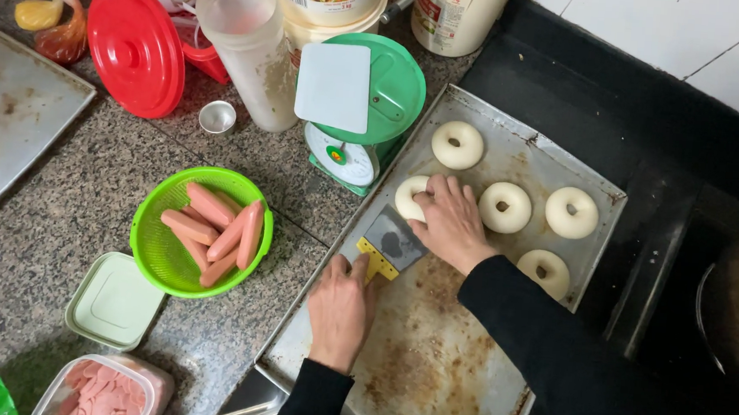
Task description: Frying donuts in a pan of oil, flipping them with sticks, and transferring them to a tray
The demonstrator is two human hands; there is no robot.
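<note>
Two hands on the tray point(497, 112) in the head view, so here's how it lines up for me. My left hand point(340, 311) is clamped on the yellow handle of a scraper point(388, 245), blade pointing up and to the right, away from the wrist. Right hand point(452, 224) sits just past that blade, fingers spread flat over a dough ring point(409, 197), pressing more than gripping. So the ring lies straight ahead of the scraper's edge along its long axis, nearly touching. Four more rings point(505, 207) sit further right of my right hand. Green bowl of sausages point(212, 227) is off left of the left hand, on the counter.
</note>
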